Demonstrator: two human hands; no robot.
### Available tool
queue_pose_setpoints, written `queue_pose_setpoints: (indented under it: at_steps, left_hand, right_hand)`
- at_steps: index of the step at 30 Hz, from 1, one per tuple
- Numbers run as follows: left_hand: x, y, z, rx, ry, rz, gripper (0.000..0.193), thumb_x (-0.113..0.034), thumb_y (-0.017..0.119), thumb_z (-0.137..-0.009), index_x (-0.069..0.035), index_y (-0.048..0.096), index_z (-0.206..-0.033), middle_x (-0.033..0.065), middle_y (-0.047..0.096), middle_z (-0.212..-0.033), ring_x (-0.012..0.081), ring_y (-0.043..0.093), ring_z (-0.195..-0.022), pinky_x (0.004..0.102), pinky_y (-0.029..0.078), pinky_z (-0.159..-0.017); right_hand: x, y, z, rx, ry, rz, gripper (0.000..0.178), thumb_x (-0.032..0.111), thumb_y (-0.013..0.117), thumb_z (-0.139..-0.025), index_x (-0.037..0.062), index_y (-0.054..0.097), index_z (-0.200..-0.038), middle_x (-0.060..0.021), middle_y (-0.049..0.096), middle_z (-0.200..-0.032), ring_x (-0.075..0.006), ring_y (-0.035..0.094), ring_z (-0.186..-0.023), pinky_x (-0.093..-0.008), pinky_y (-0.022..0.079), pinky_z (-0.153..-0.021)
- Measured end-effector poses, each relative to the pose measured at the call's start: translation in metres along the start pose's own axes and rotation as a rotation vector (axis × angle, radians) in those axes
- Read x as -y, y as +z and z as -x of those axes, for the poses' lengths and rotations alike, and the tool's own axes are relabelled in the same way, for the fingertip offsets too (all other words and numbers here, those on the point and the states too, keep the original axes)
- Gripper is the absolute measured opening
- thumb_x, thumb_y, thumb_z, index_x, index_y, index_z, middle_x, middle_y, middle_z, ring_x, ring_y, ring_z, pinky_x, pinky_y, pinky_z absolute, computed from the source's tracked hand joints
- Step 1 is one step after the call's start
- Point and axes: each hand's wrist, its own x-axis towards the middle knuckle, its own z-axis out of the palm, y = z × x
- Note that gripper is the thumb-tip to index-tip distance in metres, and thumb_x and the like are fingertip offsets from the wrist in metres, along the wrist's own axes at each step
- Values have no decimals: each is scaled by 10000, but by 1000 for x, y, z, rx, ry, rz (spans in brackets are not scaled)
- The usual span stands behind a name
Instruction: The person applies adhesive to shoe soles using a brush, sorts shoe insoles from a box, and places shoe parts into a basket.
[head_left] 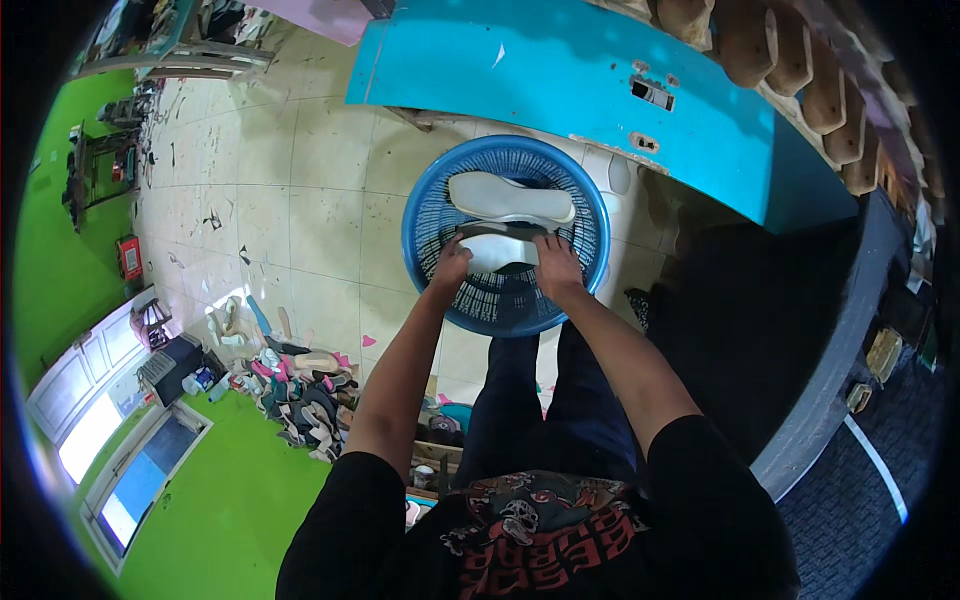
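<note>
Sole spans left fingers to right fingers.

Both forearms forward, fingers bent.

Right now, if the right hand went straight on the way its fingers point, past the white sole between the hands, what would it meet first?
Probably the other pale sole, lying just beyond in the blue basket, though depth between it and the right hand is unclear here.

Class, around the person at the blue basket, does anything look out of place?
Yes: near the green wall, shoe-like pieces lie in a jumbled heap, and dark scraps litter the tiled floor, so both look untidy.
</note>
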Motion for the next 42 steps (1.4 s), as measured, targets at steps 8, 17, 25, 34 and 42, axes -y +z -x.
queue_pose_setpoints:
  at_steps: [8, 17, 25, 34, 42]
  left_hand:
    - [7, 29, -22, -88, 113, -66, 722, -175, 563, -895, 6, 328, -1553, 264, 384, -1529, 373, 393, -1409, 392, 287, -1188]
    - [54, 39, -26, -138, 484, -351, 751, -91, 612, -819, 37, 347, -1510, 282, 333, -1531, 446, 307, -1412, 468, 228, -1219]
    - [49, 19, -25, -126, 402, -591, 802, -105, 645, -816, 94, 293, -1509, 316, 303, -1513, 455, 293, -1412, 468, 218, -1220]
    - [43, 34, -14, 15, 379, -1060, 1004, -248, 697, -820, 165, 117, -1528, 354, 171, -1570, 489, 132, -1494, 520, 131, -1244]
    - [31, 27, -30, 128, 194, -1091, 1040, -343, 682, -862, 170, 74, -1532, 367, 150, -1600, 511, 131, -1502, 482, 157, -1253]
  right_hand:
    - [-27, 25, -23, -27, -2, -6, 531, 95, 661, -856, 74, 488, -1357, -178, 497, -1331, -373, 507, -1252, -475, 481, -1035]
    - [-19, 44, 1, 195, -74, 455, 556, 211, 565, -898, 113, 515, -1443, -194, 334, -1559, -414, 272, -1459, -546, 281, -1177]
    - [1, 36, -3, 305, 2, 358, 714, 253, 589, -886, 86, 361, -1541, -212, 243, -1621, -404, 246, -1490, -539, 236, -1204]
    - [-14, 37, -9, 296, 13, 168, 983, 295, 760, -769, 100, 254, -1590, -217, 291, -1562, -388, 286, -1471, -525, 265, -1204]
    - [1, 27, -9, 371, 73, 111, 964, 349, 722, -786, 88, 256, -1589, -232, 217, -1628, -399, 233, -1506, -542, 188, -1235]
